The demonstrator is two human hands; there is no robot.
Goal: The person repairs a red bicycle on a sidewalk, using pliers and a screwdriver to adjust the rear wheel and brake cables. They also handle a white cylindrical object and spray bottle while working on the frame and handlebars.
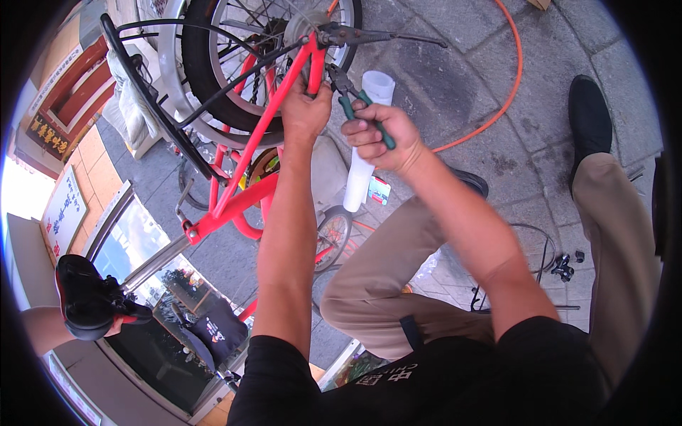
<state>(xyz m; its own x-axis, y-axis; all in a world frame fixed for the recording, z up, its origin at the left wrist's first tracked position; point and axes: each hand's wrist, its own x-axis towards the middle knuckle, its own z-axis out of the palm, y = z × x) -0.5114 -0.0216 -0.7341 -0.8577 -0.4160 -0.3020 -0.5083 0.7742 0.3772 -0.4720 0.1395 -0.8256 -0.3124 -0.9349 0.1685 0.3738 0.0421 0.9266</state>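
Note:
A red bicycle frame (pixel 267 117) stands tilted at the upper left, its spoked wheel (pixel 195 71) with a black tyre behind it. My left hand (pixel 307 113) is closed round the red tube near the wheel's hub; some of its fingers are hidden. In my right hand (pixel 383 135) is a pair of pliers (pixel 347 106) with green handles. Their jaws are beside the red tube, close to my left fingers; whether they grip anything is too small to tell. A dark metal piece (pixel 355 35) with a long thin end sticks out rightward from the hub.
A white roll (pixel 359 177) lies behind the pliers. An orange hose (pixel 518 64) curves over the paving. Another person's hand (pixel 114 326) holds a black saddle (pixel 82 302) at the left. Small black parts (pixel 563 268) and a thin cable (pixel 547 241) lie near my legs.

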